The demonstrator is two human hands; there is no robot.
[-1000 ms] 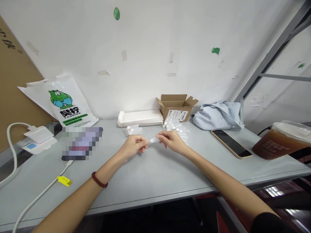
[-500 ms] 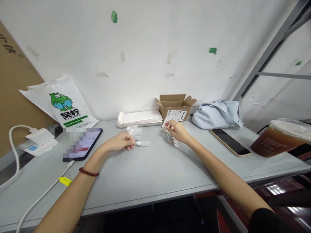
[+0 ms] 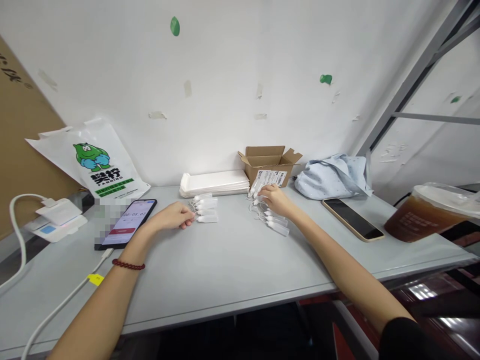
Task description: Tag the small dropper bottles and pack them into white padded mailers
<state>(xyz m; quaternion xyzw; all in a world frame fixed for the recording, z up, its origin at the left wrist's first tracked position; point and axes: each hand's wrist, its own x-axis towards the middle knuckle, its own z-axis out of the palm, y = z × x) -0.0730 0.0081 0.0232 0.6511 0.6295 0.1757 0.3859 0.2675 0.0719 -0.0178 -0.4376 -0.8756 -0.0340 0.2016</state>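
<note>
My left hand (image 3: pixel 176 216) is closed in a pinch at the cap end of a small translucent white bottle (image 3: pixel 207 219) with a thin string. This bottle is the nearest of several similar ones in a left-hand row, including another small bottle (image 3: pixel 207 203) farther back. On the other side, my right hand (image 3: pixel 275 200) has its fingers bent round a small bottle (image 3: pixel 257 187) at the back of a second group. Its fingertips partly hide what they grip. Closer to me in that group, a loose small bottle (image 3: pixel 278 229) lies at a slant, strings pointing left.
Behind the hands are a stack of white envelopes (image 3: pixel 215 182) and an open cardboard box (image 3: pixel 268 162). A charging phone (image 3: pixel 127 225) lies left, near a white printed bag (image 3: pixel 112 165). Rightward are a pale blue cloth bag (image 3: pixel 330 177), another phone (image 3: pixel 352 219) and a drink cup (image 3: pixel 416 215).
My left hand has moved left, bringing its small bottle into line with the left row. My right hand has shifted slightly right, its fingers lower over the bottles.
</note>
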